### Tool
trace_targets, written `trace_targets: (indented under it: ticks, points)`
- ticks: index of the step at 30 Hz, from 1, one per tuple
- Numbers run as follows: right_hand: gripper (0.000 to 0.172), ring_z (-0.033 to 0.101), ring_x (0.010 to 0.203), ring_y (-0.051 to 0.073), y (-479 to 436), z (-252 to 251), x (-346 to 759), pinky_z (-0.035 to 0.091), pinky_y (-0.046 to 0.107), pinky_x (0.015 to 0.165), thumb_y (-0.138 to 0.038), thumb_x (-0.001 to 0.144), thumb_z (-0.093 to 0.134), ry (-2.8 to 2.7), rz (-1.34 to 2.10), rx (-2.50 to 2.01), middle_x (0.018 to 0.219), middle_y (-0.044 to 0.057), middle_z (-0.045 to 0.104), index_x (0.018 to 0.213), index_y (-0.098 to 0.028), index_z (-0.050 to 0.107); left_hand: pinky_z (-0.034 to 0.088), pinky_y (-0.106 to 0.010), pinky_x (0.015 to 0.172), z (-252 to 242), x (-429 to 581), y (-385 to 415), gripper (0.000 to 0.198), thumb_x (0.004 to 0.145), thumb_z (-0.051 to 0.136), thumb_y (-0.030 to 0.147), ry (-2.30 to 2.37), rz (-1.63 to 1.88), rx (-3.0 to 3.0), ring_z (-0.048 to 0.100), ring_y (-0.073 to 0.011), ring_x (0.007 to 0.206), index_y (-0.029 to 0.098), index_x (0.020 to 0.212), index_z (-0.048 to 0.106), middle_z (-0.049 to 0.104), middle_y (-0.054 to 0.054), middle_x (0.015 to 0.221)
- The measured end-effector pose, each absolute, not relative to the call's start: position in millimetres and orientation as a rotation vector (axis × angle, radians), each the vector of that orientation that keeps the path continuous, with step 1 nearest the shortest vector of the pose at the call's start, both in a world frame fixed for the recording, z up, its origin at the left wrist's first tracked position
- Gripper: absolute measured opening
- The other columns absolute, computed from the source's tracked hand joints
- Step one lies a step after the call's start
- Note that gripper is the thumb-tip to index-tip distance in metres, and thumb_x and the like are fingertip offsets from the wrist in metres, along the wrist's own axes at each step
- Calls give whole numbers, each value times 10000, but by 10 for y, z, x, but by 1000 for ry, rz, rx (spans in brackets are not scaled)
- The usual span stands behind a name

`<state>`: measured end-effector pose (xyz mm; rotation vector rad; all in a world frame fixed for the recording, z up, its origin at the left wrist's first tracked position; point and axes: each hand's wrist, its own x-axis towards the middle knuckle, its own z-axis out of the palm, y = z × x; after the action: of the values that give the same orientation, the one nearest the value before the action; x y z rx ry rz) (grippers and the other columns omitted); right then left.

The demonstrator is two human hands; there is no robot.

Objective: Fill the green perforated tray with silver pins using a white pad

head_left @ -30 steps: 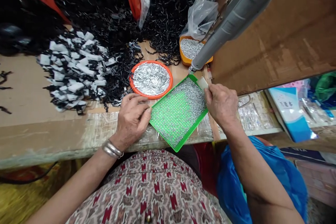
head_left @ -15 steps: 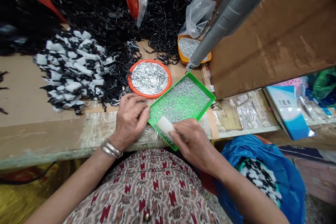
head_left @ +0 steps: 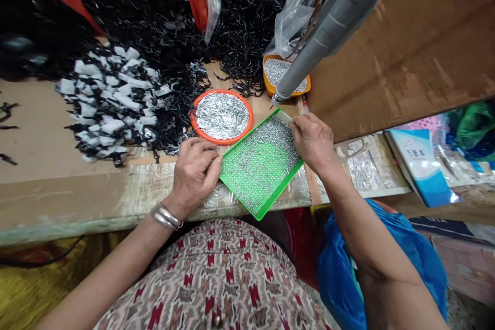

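A green perforated tray (head_left: 266, 205) lies at an angle at the bench's front edge, with many small silver metal screws (head_left: 251, 165) spread over its floor. At its left corner, my left hand (head_left: 197, 170) pinches the rim between thumb and fingers. My right hand (head_left: 314, 143) is closed at the tray's far right corner, over the edge. It grips a flat white scraper (head_left: 284, 116), most of which is hidden by the fingers and rim. Behind the tray sits a round orange-red basket (head_left: 197, 131) full of thin silver strips.
A grey electric screwdriver (head_left: 325, 36) hangs above the tray's far corner. Behind it stands an orange bowl (head_left: 267, 85) of small metal pieces. Black-and-white parts (head_left: 116, 98) and black parts (head_left: 154, 36) are heaped left and behind. A cardboard panel (head_left: 406, 51) stands right; a blue bag (head_left: 340, 268) is below.
My right hand has moved with the scraper from the tray's near side to its far right corner. The pieces near the front have spread, baring green in the middle. My left hand stays put.
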<state>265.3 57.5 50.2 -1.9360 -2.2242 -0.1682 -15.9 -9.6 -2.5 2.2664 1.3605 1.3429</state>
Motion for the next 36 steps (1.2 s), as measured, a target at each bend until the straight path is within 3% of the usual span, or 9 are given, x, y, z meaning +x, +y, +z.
trace_targets:
  ticks: [6, 12, 16, 21, 28, 31, 36]
  points:
    - [242, 538, 813, 191, 534, 487, 2496, 363, 322, 707, -192, 982, 452, -2398, -14, -1809, 873, 82, 636, 805, -183, 616, 522, -525, 925, -15, -149, -92, 96, 904, 618, 123, 1361, 1354, 2258, 662, -253, 909, 166, 856, 690, 743, -110, 922]
    - [284, 493, 707, 140, 31, 664, 2162, 358, 300, 680, -247, 1013, 450, -2411, 606, -1519, 753, 23, 569, 748, -193, 533, 511, -544, 943, -17, -153, -100, 104, 894, 617, 124, 1375, 1323, 2235, 663, -257, 926, 181, 870, 701, 751, -104, 942]
    - [265, 473, 662, 119, -133, 625, 1962, 327, 278, 631, -237, 974, 498, -2303, 872, -1555, 717, -4, 560, 712, -201, 491, 511, -543, 949, -10, -154, -103, 98, 898, 623, 116, 1370, 1325, 2261, 665, -257, 934, 172, 890, 703, 747, -109, 948]
    - [270, 447, 626, 133, 120, 579, 2212, 284, 296, 607, -273, 949, 523, -2224, 640, -1850, 691, 8, 562, 688, -205, 498, 517, -542, 941, -11, -152, -100, 86, 893, 631, 121, 1367, 1363, 2267, 669, -255, 903, 166, 860, 697, 738, -111, 930]
    - [210, 497, 678, 175, 597, 576, 2618, 266, 326, 609, -241, 931, 506, -2088, -117, -2044, 842, 101, 667, 765, -189, 622, 514, -544, 937, -21, -148, -99, 102, 889, 621, 123, 1375, 1362, 2249, 665, -254, 906, 179, 861, 702, 742, -101, 921]
    - [216, 514, 701, 182, 683, 547, 2624, 285, 330, 613, -248, 936, 504, -2151, -122, -2018, 868, 110, 674, 783, -188, 644, 514, -542, 941, -20, -147, -101, 98, 887, 625, 128, 1383, 1362, 2241, 664, -253, 905, 184, 861, 701, 741, -97, 927]
    - [238, 526, 732, 173, 675, 601, 2599, 334, 321, 654, -254, 935, 525, -2338, 189, -1850, 817, 59, 646, 710, -204, 586, 510, -549, 952, -31, -151, -102, 100, 889, 621, 128, 1383, 1353, 2235, 662, -254, 916, 184, 869, 702, 740, -97, 943]
